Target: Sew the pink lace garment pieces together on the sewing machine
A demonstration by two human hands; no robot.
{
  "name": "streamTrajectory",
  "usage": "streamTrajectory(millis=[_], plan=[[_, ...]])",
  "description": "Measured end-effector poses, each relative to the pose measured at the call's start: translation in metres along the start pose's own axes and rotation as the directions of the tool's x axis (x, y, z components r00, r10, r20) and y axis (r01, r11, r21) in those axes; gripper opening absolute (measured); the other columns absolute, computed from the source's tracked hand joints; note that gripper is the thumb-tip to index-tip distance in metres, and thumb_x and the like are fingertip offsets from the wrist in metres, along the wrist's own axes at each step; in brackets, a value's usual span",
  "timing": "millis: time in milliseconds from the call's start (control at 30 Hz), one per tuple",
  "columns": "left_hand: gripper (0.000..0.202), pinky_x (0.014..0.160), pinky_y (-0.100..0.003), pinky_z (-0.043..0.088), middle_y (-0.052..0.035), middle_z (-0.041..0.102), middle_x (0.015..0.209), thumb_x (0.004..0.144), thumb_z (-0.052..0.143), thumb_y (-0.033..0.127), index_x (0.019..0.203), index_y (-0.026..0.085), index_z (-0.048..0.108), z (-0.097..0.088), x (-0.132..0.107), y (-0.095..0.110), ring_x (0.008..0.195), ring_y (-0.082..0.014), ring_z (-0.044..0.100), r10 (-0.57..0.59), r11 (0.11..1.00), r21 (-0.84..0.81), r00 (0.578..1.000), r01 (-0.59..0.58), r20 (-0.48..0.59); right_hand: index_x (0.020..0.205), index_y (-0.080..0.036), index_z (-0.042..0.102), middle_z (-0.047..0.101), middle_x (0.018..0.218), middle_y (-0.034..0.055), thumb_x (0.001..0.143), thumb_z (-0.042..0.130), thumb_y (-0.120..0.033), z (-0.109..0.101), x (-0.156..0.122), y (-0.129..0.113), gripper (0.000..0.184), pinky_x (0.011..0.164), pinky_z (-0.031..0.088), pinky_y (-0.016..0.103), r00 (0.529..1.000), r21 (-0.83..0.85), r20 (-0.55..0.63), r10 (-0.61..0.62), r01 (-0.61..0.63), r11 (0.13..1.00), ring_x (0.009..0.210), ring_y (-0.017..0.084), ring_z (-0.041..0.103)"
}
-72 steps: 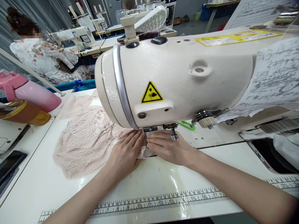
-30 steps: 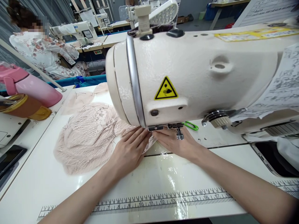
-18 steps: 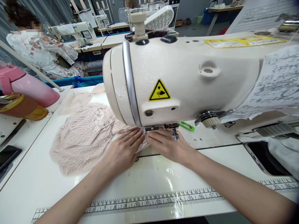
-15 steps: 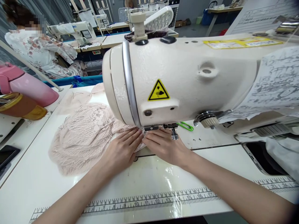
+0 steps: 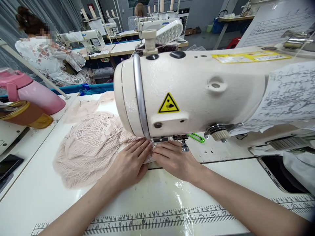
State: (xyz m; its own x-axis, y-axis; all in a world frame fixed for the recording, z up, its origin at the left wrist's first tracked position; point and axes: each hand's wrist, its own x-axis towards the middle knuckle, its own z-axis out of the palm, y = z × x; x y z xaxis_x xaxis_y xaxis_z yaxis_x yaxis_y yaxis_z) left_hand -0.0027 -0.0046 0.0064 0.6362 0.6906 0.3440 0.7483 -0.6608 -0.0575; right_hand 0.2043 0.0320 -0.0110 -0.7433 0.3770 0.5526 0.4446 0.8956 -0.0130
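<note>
A pale pink lace fabric point(image 5: 88, 147) lies spread on the white table point(image 5: 36, 200), running under the head of a cream sewing machine point(image 5: 192, 91). My left hand point(image 5: 129, 164) lies flat on the fabric's edge just left of the presser foot. My right hand point(image 5: 176, 160) presses flat on the same edge to the right, fingertips almost touching the left ones. The needle area is hidden by the machine head and my fingers.
A pink bottle point(image 5: 34, 95) and a brown-gold container point(image 5: 24, 114) lie at the left. A phone point(image 5: 280, 177) sits at the right, another dark phone point(image 5: 7, 165) at the left edge. Green clippers point(image 5: 197, 137) rest behind the machine. A printed ruler point(image 5: 157, 218) runs along the table front. A person point(image 5: 49, 59) sits at a far machine.
Both hands stay flat on the lace at the presser foot with only slight shifts. The view has tilted a little, showing more of the room behind.
</note>
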Motion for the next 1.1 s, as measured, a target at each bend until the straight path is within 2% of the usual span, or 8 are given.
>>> streamTrajectory(millis=[400,700,800,967,1100], plan=[[0.048,0.097,-0.043,0.052,-0.0154,0.063,0.125,0.085,0.043,0.024,0.125,0.003,0.058,-0.001,0.004,0.009,0.114,-0.0288,0.061,-0.014,0.993,0.113,1.0,0.017,-0.025,0.075,-0.018,0.059,0.064,0.082,0.0014,0.089,0.044,-0.005,-0.003,0.0,0.001,0.024,0.07,0.04,0.026,0.998,0.009,-0.022,0.06,-0.059,0.998,0.083,0.012,0.055],[0.048,0.097,-0.045,0.051,-0.0165,0.064,0.123,0.085,0.046,0.026,0.125,0.002,0.058,0.002,0.006,0.012,0.111,-0.0302,0.062,-0.036,0.994,0.106,0.999,0.04,-0.038,0.076,-0.018,0.06,0.067,0.088,-0.0023,0.088,0.05,-0.009,-0.005,-0.002,0.0,0.017,0.064,0.032,0.031,0.993,-0.164,-0.045,0.111,-0.117,0.979,0.081,0.01,0.057],[0.047,0.098,-0.045,0.05,-0.0165,0.064,0.123,0.085,0.047,0.025,0.125,0.003,0.058,0.002,0.006,0.012,0.112,-0.0305,0.062,-0.042,0.993,0.11,0.999,0.045,-0.028,0.083,-0.018,0.062,0.068,0.093,-0.0031,0.088,0.049,-0.009,-0.005,-0.004,0.001,0.017,0.062,0.031,0.033,0.99,-0.176,-0.027,0.142,-0.144,0.974,0.079,0.012,0.058],[0.046,0.098,-0.047,0.049,-0.0181,0.064,0.123,0.085,0.048,0.024,0.125,0.004,0.058,0.0,0.008,0.014,0.112,-0.031,0.062,-0.041,0.993,0.11,0.999,0.042,-0.017,0.091,-0.021,0.065,0.069,0.1,-0.0007,0.089,0.039,-0.004,-0.012,-0.003,0.006,0.031,0.056,0.03,0.033,0.983,-0.111,0.044,0.179,-0.173,0.979,0.076,0.014,0.06],[0.045,0.098,-0.047,0.049,-0.0185,0.064,0.123,0.088,0.046,0.025,0.127,0.006,0.057,-0.001,0.009,0.015,0.113,-0.031,0.061,-0.053,0.993,0.107,0.999,0.053,-0.002,0.092,-0.023,0.064,0.067,0.089,0.002,0.089,0.038,-0.004,-0.015,0.001,0.012,0.033,0.057,0.037,0.031,0.967,0.029,0.105,0.23,-0.234,0.972,0.078,0.015,0.06]])
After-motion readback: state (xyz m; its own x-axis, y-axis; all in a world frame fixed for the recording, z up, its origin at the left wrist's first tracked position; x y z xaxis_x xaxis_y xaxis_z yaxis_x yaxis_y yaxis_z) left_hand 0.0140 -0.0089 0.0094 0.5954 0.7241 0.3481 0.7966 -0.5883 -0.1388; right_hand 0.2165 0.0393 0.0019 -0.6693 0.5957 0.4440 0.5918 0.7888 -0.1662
